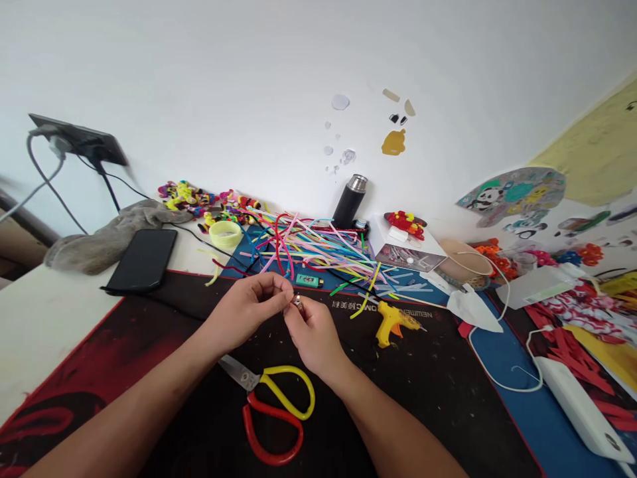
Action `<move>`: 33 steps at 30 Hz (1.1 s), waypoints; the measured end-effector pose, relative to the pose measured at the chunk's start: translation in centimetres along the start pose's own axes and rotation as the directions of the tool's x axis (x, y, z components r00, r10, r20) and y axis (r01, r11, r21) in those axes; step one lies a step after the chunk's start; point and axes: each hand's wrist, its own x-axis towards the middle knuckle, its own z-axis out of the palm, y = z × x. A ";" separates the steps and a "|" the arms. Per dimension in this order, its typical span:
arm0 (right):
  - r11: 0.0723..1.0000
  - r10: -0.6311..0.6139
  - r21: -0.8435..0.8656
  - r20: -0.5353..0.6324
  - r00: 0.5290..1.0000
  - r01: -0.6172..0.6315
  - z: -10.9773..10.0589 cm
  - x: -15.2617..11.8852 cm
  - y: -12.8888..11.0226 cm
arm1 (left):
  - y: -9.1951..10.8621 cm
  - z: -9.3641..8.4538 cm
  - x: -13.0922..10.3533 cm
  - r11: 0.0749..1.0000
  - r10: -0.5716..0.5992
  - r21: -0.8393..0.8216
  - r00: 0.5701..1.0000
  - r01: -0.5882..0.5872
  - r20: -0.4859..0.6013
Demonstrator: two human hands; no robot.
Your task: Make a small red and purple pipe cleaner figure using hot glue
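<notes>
Above the black desk mat, my left hand and my right hand meet with fingertips pinched together. Between them shows a tiny shiny piece, too small to name. Both hands are closed around that spot, and most of what they hold is hidden by the fingers. Scissors with one yellow and one red handle lie open below my hands, partly under my left forearm. Just beyond the fingertips is a teal lighter. A yellow glue gun rests on the mat to the right of my right hand.
Behind my hands lies a heap of colourful pipe cleaners. A black thermos, a white drawer box and a pale yellow bowl stand near the wall. A phone lies left; a white power strip lies right.
</notes>
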 end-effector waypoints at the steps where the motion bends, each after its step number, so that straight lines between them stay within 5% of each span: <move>1: 1.000 0.001 0.001 0.003 1.000 -0.001 0.0 0.0 0.0 | 0.0 0.0 0.0 1.000 -0.002 0.001 1.000 0.002 0.001; 10: 1.000 -0.004 0.003 0.011 1.000 0.004 -0.1 0.0 0.0 | 0.1 0.1 0.1 0.999 0.007 0.040 1.000 -0.006 -0.017; 20: 0.961 -0.043 0.275 0.135 0.990 0.004 -0.8 0.1 0.4 | 0.1 -0.2 0.1 1.000 -0.007 0.018 0.996 0.009 -0.084; 28: 0.950 0.005 0.314 -0.019 1.000 0.002 -1.4 0.6 -0.3 | 0.2 -0.3 0.0 0.995 0.037 0.101 0.993 -0.026 -0.111; 33: 0.914 0.047 0.403 -0.010 0.999 -0.039 -1.8 0.9 -0.8 | 0.1 -0.1 -0.2 0.989 0.067 0.138 0.992 -0.052 -0.110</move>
